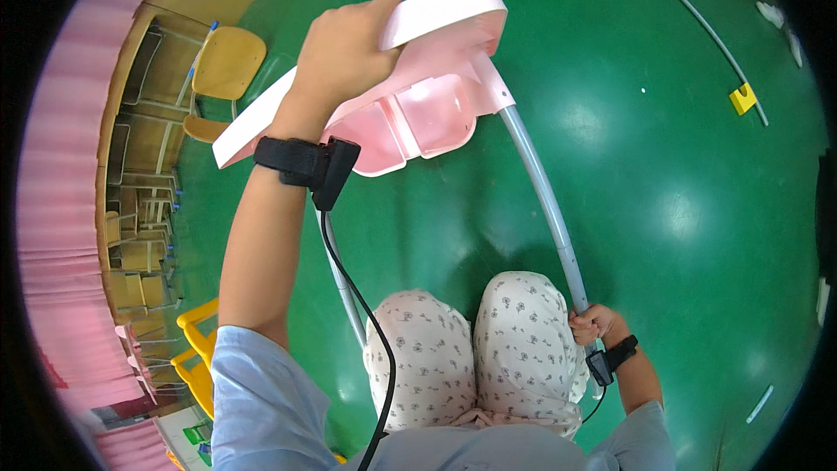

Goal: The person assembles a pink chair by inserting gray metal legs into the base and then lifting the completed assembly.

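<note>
My left hand [347, 48] is closed over the white-edged rim of a tilted pink plastic top [449, 4], which looks like part of a small desk. Beneath it shows a pink tray [440, 118] with two compartments. A grey tube leg [545, 187] fits into a pink socket at the top's right end and runs down toward me. Low on that leg, beside my right knee, my right hand [597, 324] has its fingers wrapped round the tube. Another grey leg [344, 288] comes down on the left, partly hidden by my left arm and knee.
On the green floor at the far right lies a long grey tube [702, 22] with a yellow block [743, 98] at it. A short white tube [759, 404] lies nearer. Wooden chairs [228, 61], a yellow chair [200, 349] and a pink curtain [65, 270] line the left.
</note>
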Available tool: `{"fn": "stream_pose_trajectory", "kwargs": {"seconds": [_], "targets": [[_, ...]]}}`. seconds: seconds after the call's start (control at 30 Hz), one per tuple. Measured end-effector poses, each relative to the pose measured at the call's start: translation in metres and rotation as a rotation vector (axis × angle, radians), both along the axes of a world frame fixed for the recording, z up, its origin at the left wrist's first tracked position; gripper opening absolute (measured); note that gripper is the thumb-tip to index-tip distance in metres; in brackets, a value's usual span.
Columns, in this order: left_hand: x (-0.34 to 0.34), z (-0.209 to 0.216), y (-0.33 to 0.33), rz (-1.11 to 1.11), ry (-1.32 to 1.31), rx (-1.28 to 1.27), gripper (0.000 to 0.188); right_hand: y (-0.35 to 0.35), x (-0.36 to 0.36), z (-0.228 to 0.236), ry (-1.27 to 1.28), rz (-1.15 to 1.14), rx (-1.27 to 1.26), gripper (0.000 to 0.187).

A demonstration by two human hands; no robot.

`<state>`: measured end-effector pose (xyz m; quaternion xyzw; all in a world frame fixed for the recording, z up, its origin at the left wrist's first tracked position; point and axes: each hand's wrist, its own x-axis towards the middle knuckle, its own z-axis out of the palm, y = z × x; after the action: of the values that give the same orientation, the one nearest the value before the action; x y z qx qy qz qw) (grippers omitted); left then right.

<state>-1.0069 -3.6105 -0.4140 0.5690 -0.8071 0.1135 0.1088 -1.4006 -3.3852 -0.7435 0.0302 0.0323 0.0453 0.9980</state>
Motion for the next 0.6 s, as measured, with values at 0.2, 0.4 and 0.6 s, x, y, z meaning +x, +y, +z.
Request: {"fn": "stream_pose_trajectory", "kwargs": {"seconds": [0.2,0.4,0.6], "targets": [[0.006,-0.001,-0.002,-0.035,-0.004,-0.060,0.030,-0.001,0.002,0.035,0.201,-0.039,-0.131,0.033],[0.007,0.001,-0.001,-0.081,0.003,0.029,0.035,0.007,0.001,0.055,0.935,-0.182,-0.824,0.021],[0.000,0.000,-0.007,-0.073,-0.033,0.187,0.032,0.007,-0.018,0.078,1.112,-0.298,-0.868,0.049]]}}
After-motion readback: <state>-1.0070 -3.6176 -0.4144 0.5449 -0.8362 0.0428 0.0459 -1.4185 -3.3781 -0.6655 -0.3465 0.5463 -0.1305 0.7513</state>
